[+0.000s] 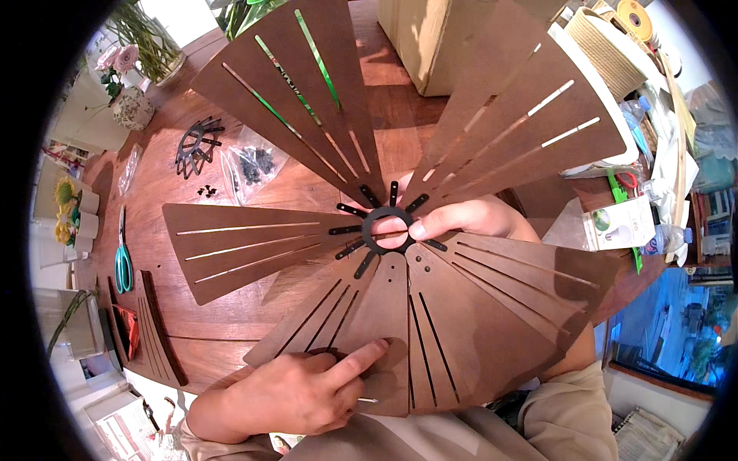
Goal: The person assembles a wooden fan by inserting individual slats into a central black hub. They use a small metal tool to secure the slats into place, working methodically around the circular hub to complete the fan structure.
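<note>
While the right hand pinches the black spoked hub, thumb on its ring, the left hand rests an extended index finger on the brown wedge-shaped panel below that pinch; whether it clasps the edge, I cannot tell. Steadying the panel while matching its narrow-end holes to a spoke should help; loose black fasteners lie left of the pinch.

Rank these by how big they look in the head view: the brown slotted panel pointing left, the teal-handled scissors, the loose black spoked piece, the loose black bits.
1. Brown slotted panel
2. Teal-handled scissors and black spoked piece: unsure; scissors longer, but slimmer
3. Black bits
</note>
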